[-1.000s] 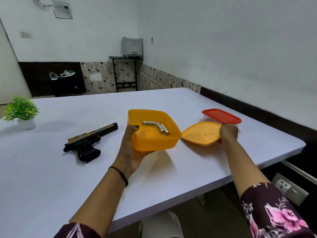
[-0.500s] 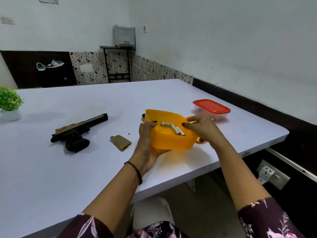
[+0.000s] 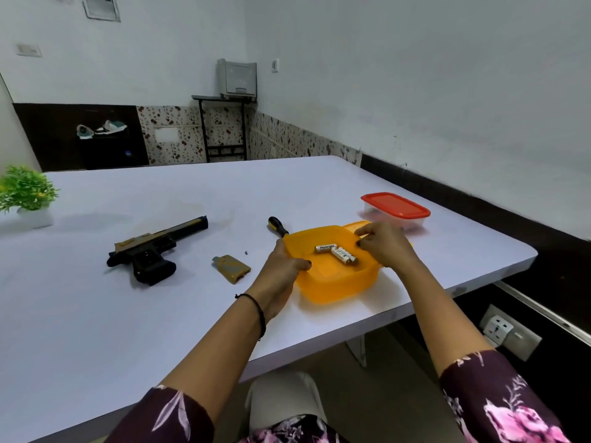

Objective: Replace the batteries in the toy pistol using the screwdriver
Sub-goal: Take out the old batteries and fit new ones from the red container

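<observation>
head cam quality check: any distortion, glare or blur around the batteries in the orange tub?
Head view: wide-angle bending curves the white table edge and the walls; lighting is soft and even, shadows faint, no hard glare. The silver batteries in the orange plastic tub are sharp enough to show a printed label. Left hand and right hand show little motion blur.

The walls [image 3: 399, 75] are pale and plain above, with a dark band and a strip of flowered tiles [image 3: 179, 132] running along the bottom. In the far corner a grey printer [image 3: 237, 79] sits on a black metal stand [image 3: 220, 129], and a pair of shoes [image 3: 102, 128] rests on a dark shelf to its left. A white wall socket [image 3: 508, 332] shows low on the right, below the edge of the white bench [image 3: 128, 314].
</observation>
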